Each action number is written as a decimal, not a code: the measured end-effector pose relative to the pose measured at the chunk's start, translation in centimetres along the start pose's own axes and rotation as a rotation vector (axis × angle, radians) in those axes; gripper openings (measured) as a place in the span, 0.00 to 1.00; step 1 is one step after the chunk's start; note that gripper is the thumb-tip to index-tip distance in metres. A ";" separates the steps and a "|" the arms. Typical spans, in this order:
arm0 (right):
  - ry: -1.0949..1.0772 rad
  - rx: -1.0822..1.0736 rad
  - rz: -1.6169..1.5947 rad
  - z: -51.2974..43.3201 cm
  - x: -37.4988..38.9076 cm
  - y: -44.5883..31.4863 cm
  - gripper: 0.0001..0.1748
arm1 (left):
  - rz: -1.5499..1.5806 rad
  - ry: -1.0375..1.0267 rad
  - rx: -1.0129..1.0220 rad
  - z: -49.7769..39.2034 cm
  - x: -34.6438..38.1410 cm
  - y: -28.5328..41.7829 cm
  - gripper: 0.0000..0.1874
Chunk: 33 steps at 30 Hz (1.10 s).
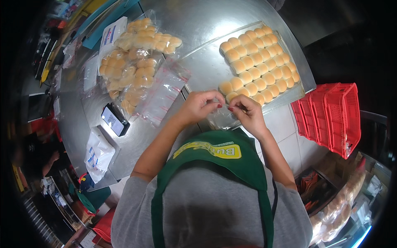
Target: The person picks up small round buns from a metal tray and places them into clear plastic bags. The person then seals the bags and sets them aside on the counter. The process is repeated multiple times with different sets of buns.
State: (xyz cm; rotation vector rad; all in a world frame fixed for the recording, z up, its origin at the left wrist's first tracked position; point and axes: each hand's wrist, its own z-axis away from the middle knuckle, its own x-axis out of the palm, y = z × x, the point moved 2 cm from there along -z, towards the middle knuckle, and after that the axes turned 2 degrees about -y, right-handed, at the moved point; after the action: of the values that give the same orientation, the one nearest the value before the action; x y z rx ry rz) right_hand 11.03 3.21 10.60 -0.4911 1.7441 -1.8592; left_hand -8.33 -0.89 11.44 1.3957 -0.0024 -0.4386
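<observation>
Both my hands pinch the mouth of a clear plastic bag [224,117] at the table's near edge. My left hand [203,104] holds the bag's left side between thumb and forefinger. On the other side my right hand [246,113] grips it the same way, fingers curled. Whether anything is inside the bag is hard to tell. Just beyond my hands, rows of golden bread rolls [262,66] sit joined together on a metal baking tray [206,66]. A stack of flat clear bags [164,88] with red marks lies left of my left hand.
Bagged rolls [144,73] are heaped at the left of the steel table [183,15]. A phone [114,121] stands propped near a white plastic package [98,155]. Red plastic crates [332,114] stand right of the table on a tiled floor [287,145].
</observation>
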 end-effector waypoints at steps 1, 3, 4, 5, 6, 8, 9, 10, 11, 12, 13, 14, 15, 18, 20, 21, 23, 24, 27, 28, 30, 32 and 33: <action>0.022 -0.004 0.050 0.6 -0.5 0.5 0.04 | 0.057 -0.050 -0.003 -0.2 0.7 -0.1 0.08; 0.066 -0.013 0.148 1.6 -1.2 1.3 0.05 | 0.179 -0.118 -0.045 -0.5 2.0 -0.3 0.05; 0.085 -0.080 0.102 1.6 -1.4 1.4 0.05 | 0.245 -0.136 -0.083 -0.7 2.6 -0.6 0.05; 0.103 -0.148 0.057 1.5 -1.6 1.4 0.05 | 0.310 -0.153 -0.121 -0.9 3.0 -0.9 0.07; 0.122 -0.216 0.010 1.5 -1.6 1.1 0.05 | 0.405 -0.159 -0.109 -1.2 3.3 -1.5 0.08; 0.053 -0.119 -0.326 1.6 -1.1 0.5 0.03 | 0.595 -0.169 -0.085 -2.0 3.8 -2.6 0.10; 0.023 -0.073 -0.492 1.6 -1.0 0.2 0.02 | 0.599 -0.148 -0.042 -2.2 4.0 -2.7 0.11; -0.056 -0.030 -0.691 1.8 -0.9 0.5 0.02 | 0.603 -0.127 0.001 -2.5 4.1 -2.8 0.11; -0.137 0.012 -0.889 1.9 -0.8 0.9 0.03 | 0.608 -0.107 0.044 -2.7 4.3 -2.7 0.11; -0.220 0.054 -1.088 2.2 -0.7 1.3 0.04 | 0.753 -0.140 0.068 -3.0 4.3 -2.6 0.11; -0.163 0.118 -0.943 2.5 -0.8 1.8 0.04 | 0.899 -0.173 0.091 -3.3 4.0 -2.4 0.10; -0.106 0.182 -0.799 3.0 -0.8 2.1 0.04 | 1.046 -0.206 0.112 -3.6 3.8 -2.1 0.10; -0.055 0.247 -0.652 3.5 -0.8 2.6 0.04 | 0.973 -0.259 0.051 -3.6 3.9 -1.8 0.10; 0.174 0.395 -0.525 5.2 -3.3 3.7 0.04 | 0.493 -0.304 -0.098 -3.8 4.0 -1.7 0.09; 0.325 0.488 -0.128 6.6 -5.6 5.8 0.06 | 0.185 0.034 -0.052 -4.9 3.8 -3.1 0.10; 0.409 0.497 0.242 7.1 -6.5 7.4 0.06 | 0.031 0.192 -0.028 -5.7 3.7 -3.7 0.11; 0.451 0.564 0.397 7.2 -7.0 7.4 0.10 | -0.292 0.260 0.141 -8.6 2.4 -4.9 0.10; 0.489 0.500 0.382 7.2 -6.7 8.3 0.11 | -0.342 0.252 0.160 -9.9 2.2 -5.3 0.10; 0.496 0.410 0.350 6.3 -5.6 10.2 0.15 | -0.473 0.150 0.085 -12.7 2.8 -5.8 0.12; 0.491 0.403 0.362 5.9 -5.2 10.4 0.15 | -0.512 0.102 0.039 -13.3 3.4 -5.8 0.13; 0.511 0.443 0.390 5.2 -4.5 10.2 0.13 | -0.591 0.056 -0.073 -14.2 4.0 -5.1 0.15; 0.524 0.458 0.359 4.9 -4.2 10.3 0.14 | -0.641 0.022 -0.105 -14.4 4.2 -4.5 0.17; 0.530 0.463 0.346 4.7 -4.2 10.2 0.14 | -0.650 0.016 -0.080 -14.5 4.2 -4.3 0.17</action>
State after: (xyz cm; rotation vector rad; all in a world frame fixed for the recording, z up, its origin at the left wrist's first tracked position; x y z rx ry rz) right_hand 18.53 1.80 1.38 0.4924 1.4852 -2.1494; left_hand -2.01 11.11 3.53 1.3004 0.4875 -0.9534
